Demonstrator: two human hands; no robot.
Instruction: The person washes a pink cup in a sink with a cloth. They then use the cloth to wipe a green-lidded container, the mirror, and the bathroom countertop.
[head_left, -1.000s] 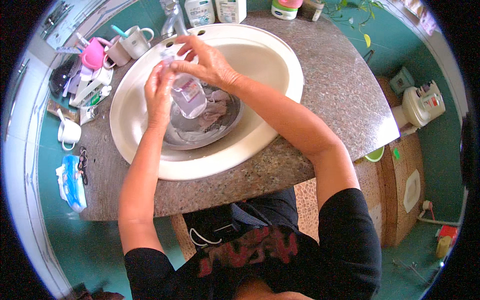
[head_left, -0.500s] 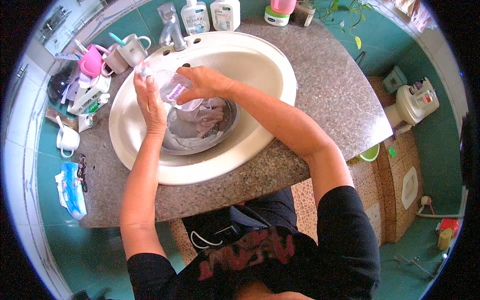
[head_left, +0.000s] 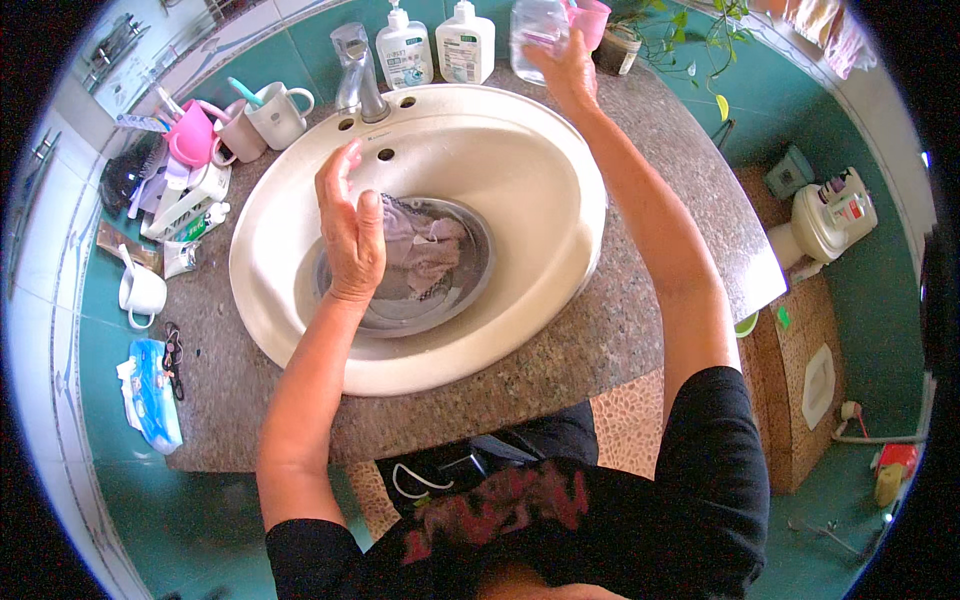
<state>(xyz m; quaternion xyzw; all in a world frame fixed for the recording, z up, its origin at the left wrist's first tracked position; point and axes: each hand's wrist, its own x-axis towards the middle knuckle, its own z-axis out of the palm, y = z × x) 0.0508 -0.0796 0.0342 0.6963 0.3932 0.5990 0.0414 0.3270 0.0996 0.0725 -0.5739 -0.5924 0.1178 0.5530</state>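
Right hand (head_left: 566,70) gripping clear bottle (head_left: 537,32) at counter's back edge, fingers wrapped around its side, left hand (head_left: 350,232) loosely open above grey cloth (head_left: 425,250) in metal bowl (head_left: 478,285)

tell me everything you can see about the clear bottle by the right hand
The clear bottle looks like see-through plastic with a pale label. It stands upright at the back of the speckled counter, right of two white pump bottles. The right hand rests against its right side. Its top is cut off by the picture's edge.
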